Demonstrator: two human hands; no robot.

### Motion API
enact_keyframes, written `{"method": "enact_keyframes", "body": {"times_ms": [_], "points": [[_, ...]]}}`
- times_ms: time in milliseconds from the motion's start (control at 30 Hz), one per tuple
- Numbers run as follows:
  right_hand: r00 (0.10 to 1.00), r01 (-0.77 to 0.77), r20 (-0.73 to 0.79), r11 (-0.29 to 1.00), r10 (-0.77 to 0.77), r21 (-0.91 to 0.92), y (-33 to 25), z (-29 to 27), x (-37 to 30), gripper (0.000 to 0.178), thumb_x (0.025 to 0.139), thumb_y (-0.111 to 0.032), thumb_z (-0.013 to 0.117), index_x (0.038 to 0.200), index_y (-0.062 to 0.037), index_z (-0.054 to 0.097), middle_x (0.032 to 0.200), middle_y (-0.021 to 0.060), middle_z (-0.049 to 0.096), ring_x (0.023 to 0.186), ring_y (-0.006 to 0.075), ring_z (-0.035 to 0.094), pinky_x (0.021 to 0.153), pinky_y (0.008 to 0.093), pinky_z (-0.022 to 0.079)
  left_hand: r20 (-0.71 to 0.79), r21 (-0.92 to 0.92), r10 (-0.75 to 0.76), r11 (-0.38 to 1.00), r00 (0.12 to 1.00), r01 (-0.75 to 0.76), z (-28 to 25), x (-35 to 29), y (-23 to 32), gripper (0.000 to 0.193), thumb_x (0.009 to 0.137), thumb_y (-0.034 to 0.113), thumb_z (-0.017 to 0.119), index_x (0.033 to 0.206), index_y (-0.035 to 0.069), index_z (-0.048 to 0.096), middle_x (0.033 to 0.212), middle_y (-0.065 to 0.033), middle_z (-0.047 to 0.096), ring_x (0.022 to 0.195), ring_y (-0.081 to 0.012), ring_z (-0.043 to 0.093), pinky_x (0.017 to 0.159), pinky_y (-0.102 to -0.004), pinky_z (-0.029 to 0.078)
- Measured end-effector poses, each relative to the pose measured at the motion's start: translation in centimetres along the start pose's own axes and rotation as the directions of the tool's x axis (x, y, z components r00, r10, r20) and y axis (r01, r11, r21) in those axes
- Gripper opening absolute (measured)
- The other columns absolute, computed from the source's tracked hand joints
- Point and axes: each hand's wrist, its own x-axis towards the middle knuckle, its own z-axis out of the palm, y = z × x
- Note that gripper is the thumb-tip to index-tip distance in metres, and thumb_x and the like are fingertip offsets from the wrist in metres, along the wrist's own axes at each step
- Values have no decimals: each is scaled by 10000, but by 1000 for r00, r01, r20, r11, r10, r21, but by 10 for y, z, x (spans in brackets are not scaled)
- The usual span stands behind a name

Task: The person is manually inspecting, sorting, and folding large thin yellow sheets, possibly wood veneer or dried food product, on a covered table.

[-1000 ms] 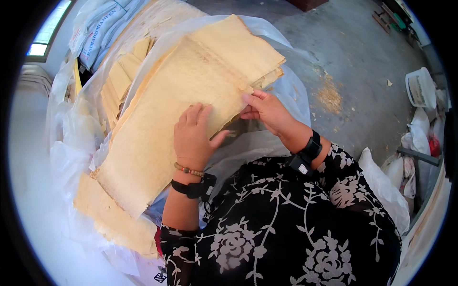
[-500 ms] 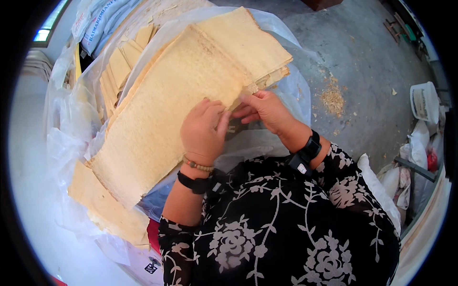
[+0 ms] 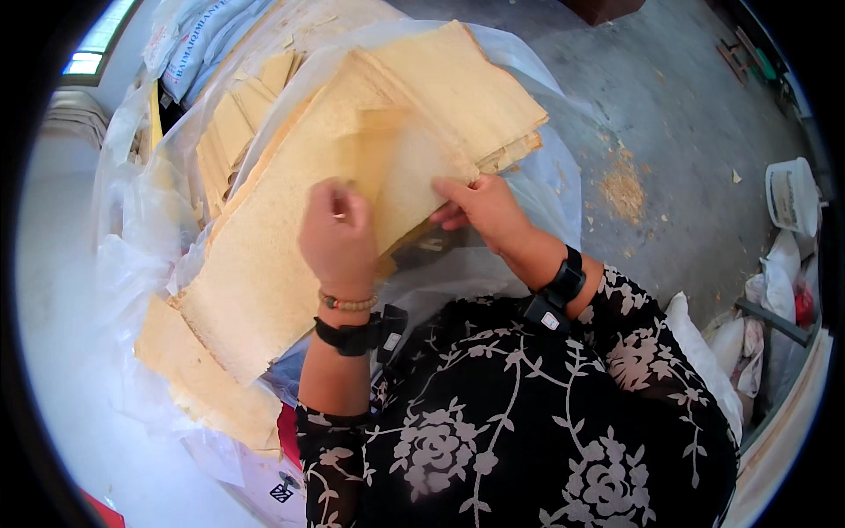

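Observation:
A large, thin, pale-yellow sheet with browned edges lies on a stack of similar sheets. Over it, my left hand is closed with its fingers curled, gripping a narrow yellowish strip that is smeared by motion. My right hand pinches the near edge of the sheet between thumb and fingers, at its right part. A smaller, uneven sheet lies at the lower left, partly tucked beside the stack.
Clear plastic film spreads under the stack. Cut strips pile up behind it, near printed sacks. Crumbs lie on the grey floor to the right. A white bucket and white bags stand at the far right.
My left hand has moved left and away from my right hand, with a strip now raised in it. The right hand has stayed by the sheet's edge.

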Motion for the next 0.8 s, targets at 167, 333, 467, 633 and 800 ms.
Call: {"method": "enact_keyframes", "body": {"times_ms": [167, 333, 467, 633, 800], "points": [[1000, -9, 3, 1000, 9, 12, -12, 5, -4, 421, 914, -315, 664, 1092, 66, 644, 943, 131, 710, 756, 190, 713, 624, 280, 569, 297, -216, -291, 907, 909, 361, 10, -6, -6, 165, 911, 177, 683, 950, 18, 658, 718, -31, 641, 663, -94, 601, 594, -264, 471], [999, -20, 40, 996, 17, 86, -14, 8, -3, 445, 916, -330, 670, 1097, 75, 645, 912, 135, 705, 761, 197, 711, 624, 279, 569, 486, -627, -313, 526, 816, 575, 18, -7, -16, 195, 928, 152, 668, 1001, -28, 654, 779, 14, 645, 680, -39, 561, 576, -212, 439], [998, 37, 46, 999, -38, 14, -10, 9, -2, 423, 901, -297, 698, 1076, 84, 647, 904, 135, 702, 753, 181, 702, 616, 274, 564, 549, -444, -379, 622, 745, 644, 12, -2, -17, 150, 918, 93, 644, 1010, -25, 653, 814, -6, 662, 713, -42, 586, 608, -201, 459], [988, 150, 86, 954, -131, -259, -11, 13, -4, 360, 865, -247, 750, 1067, 36, 659, 892, 79, 705, 745, 120, 672, 654, 243, 556, 620, -399, -248, 717, 744, 571, 13, 0, -12, 141, 866, 75, 671, 975, -14, 659, 800, -3, 665, 703, -53, 592, 614, -220, 480], [996, 85, 31, 966, -80, -246, -9, 15, 0, 322, 869, -234, 735, 1033, 37, 678, 888, 70, 703, 722, 107, 666, 640, 240, 557, 533, -355, -202, 828, 821, 434, 23, -2, -12, 146, 839, 100, 709, 913, -18, 668, 747, -22, 665, 681, -67, 597, 620, -230, 488]]}}
